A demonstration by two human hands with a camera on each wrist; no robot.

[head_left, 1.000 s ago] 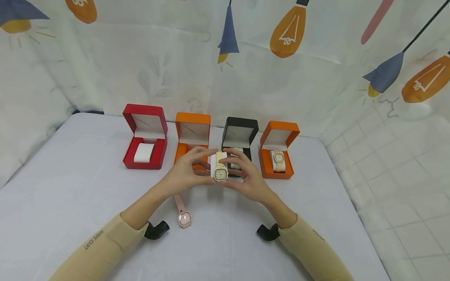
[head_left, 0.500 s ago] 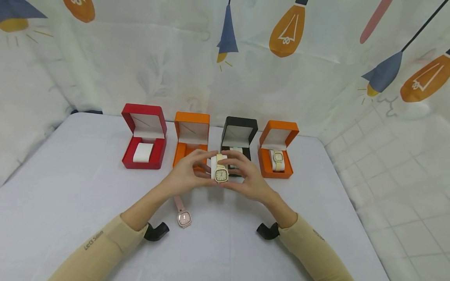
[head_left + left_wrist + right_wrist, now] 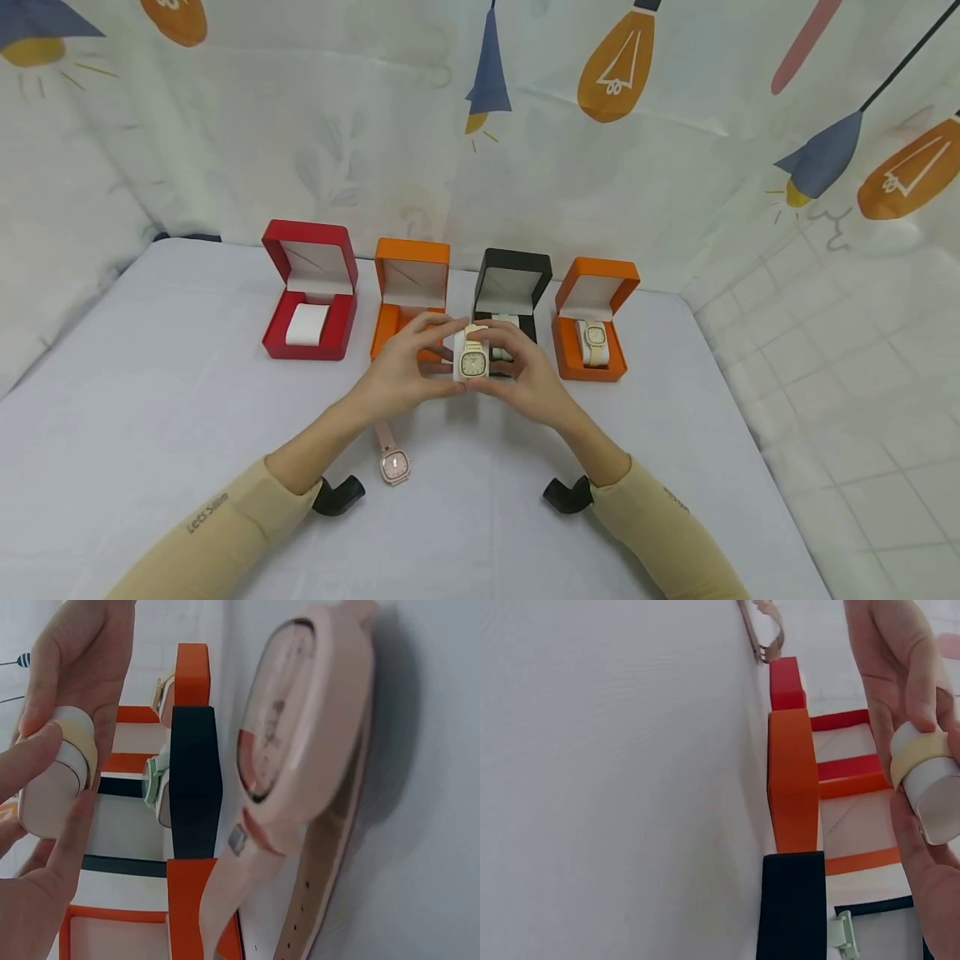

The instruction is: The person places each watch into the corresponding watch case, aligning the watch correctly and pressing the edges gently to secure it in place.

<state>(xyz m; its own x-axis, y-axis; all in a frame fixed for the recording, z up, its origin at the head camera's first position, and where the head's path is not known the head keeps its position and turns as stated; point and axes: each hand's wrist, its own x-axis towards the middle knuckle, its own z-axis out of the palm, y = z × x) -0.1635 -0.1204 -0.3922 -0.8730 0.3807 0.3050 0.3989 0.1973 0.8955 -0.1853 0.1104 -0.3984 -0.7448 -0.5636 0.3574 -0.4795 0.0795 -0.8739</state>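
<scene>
Between both hands is a white watch cushion with a pale yellow watch around it, dial facing the head camera. The left hand grips its left side with fingertips and thumb. From the right, the right hand pinches the same cushion and strap. A pink watch lies on the table below the left hand. Behind the hands, an open orange box and an open black box are partly covered. The black box holds a watch with a pale green strap.
An open red box with a bare white cushion stands at the left. At the right, another open orange box holds a pale yellow watch on its cushion. All stand on a white-covered table before a patterned curtain.
The held watch dial has shifted slightly upward, and the cushion now shows on both sides of it instead of mostly on the left. Both hands keep their grip. The boxes and pink watch stay put.
</scene>
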